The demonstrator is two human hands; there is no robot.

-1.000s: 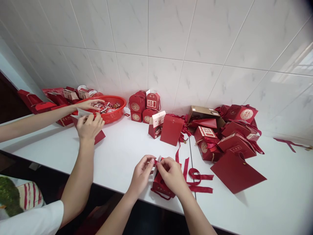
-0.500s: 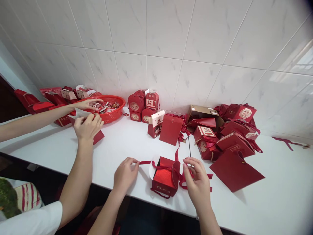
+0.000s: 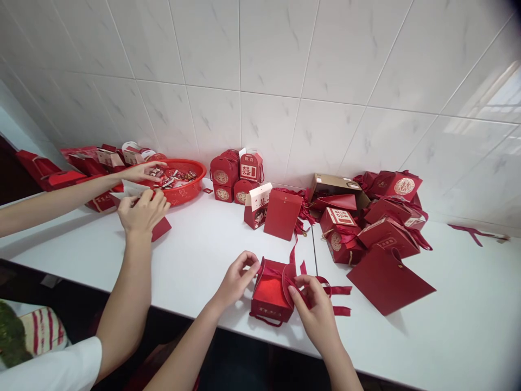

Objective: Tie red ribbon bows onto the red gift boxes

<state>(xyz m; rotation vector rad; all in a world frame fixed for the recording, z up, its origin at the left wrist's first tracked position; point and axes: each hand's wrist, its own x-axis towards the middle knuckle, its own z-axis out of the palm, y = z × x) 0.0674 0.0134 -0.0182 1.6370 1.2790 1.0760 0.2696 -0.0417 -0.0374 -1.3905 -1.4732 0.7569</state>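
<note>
A small red gift box stands near the table's front edge, a thin cord handle on its front. Its two curved side flaps stand up, and a dark red ribbon runs through them, with loose ends trailing right and behind. My left hand pinches the left flap's upper edge, where the ribbon passes. At the opposite flap, my right hand has thumb and forefinger closed on the rim beside the ribbon. Whether the fingertips also grip ribbon is partly hidden.
Finished-looking red boxes stack against the wall. A flat red card box and a heap of boxes lie beyond my right hand. At left, a co-worker's hands work by a red basket of sweets.
My left hand has moved right, from the outstretched ribbon to the left flap, which now stands more upright. My right hand has moved left and closed at the right flap.
</note>
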